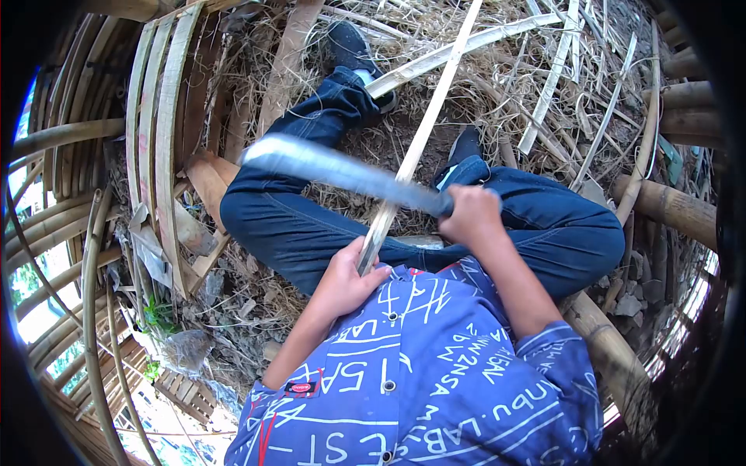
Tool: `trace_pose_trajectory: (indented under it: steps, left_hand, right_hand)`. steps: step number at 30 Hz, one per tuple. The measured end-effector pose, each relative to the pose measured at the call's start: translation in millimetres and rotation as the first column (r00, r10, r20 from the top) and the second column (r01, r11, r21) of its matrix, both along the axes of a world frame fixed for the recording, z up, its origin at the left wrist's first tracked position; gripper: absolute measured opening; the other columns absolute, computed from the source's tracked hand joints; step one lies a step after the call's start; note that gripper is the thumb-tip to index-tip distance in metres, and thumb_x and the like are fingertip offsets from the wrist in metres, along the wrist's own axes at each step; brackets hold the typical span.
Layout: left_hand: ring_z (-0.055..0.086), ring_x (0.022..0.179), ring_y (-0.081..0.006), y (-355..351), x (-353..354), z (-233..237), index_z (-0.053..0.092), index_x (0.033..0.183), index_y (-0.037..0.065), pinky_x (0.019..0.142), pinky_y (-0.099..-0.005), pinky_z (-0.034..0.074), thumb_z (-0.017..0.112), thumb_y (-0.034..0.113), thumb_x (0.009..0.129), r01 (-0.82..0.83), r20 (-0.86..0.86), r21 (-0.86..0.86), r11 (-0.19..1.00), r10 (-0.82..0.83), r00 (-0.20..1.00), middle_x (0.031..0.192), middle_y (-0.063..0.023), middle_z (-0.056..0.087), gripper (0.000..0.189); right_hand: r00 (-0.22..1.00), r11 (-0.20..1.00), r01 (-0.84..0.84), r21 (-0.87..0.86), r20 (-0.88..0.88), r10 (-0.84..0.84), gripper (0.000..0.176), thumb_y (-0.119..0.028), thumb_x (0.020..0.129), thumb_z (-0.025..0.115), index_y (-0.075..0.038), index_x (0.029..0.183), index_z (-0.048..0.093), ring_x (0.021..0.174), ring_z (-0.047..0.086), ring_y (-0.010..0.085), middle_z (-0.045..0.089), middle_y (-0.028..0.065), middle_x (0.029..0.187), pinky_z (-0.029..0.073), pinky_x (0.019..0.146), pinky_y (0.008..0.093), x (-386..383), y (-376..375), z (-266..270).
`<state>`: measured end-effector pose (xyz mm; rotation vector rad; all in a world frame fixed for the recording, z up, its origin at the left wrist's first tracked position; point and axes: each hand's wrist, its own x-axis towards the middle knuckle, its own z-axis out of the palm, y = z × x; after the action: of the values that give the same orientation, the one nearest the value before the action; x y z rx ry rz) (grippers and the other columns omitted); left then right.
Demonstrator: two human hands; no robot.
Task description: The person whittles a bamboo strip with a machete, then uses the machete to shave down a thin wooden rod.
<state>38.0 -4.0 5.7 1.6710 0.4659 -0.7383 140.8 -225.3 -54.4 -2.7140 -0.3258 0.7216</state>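
Observation:
In the head view my right hand is wrapped round the dark handle of a machete. Its broad blade, smeared by motion, points left and crosses over a long pale bamboo strip. My left hand grips that strip close to its lower end, near my lap, thumb along one side. From there the strip slants up and away past my feet to the top of the view. The blade overlaps the strip a little above my left hand.
My bent legs frame the strip. Shavings and split slats litter the ground ahead. Wooden slats lean at the left, beside a bamboo lattice. Thick bamboo poles lie at the right.

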Motion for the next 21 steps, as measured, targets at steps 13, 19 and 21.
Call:
trace_pose_trajectory:
  steps: [13,19,21]
  left_hand:
    - [0.049,0.072,-0.0035,4,-20,15,0.054,0.105,0.002,0.062,-0.0209,0.043,0.075,0.011,0.078,-0.014,-0.093,-0.080,0.997,0.006,0.996,0.080,0.0043,0.050,0.035]
    - [0.049,0.070,-0.0022,19,-14,11,0.057,0.104,0.002,0.059,-0.0199,0.041,0.075,0.013,0.079,-0.037,-0.074,-0.001,0.999,0.037,0.997,0.078,0.0049,0.051,0.032]
    - [0.048,0.069,-0.0023,17,-6,11,0.057,0.104,0.002,0.059,-0.0199,0.040,0.075,0.013,0.079,-0.027,-0.095,0.028,0.999,0.030,0.995,0.077,0.0052,0.052,0.033]
  right_hand:
    - [0.901,0.902,0.433,-0.009,0.026,-0.432,0.029,-0.020,0.071,0.063,0.002,0.089,0.069,0.092,0.066,0.0408,0.067,0.0278,0.093,0.052,0.084,0.0458,115,-56,-66]
    - [0.932,0.931,0.355,0.085,0.053,-0.360,0.026,-0.018,0.071,0.060,0.005,0.082,0.069,0.087,0.066,0.0428,0.066,0.0295,0.086,0.052,0.083,0.0473,124,-56,-75]
    - [0.956,0.952,0.288,0.102,0.018,-0.291,0.027,-0.017,0.070,0.060,0.002,0.086,0.069,0.086,0.066,0.0431,0.066,0.0293,0.086,0.053,0.082,0.0471,98,-39,-57]
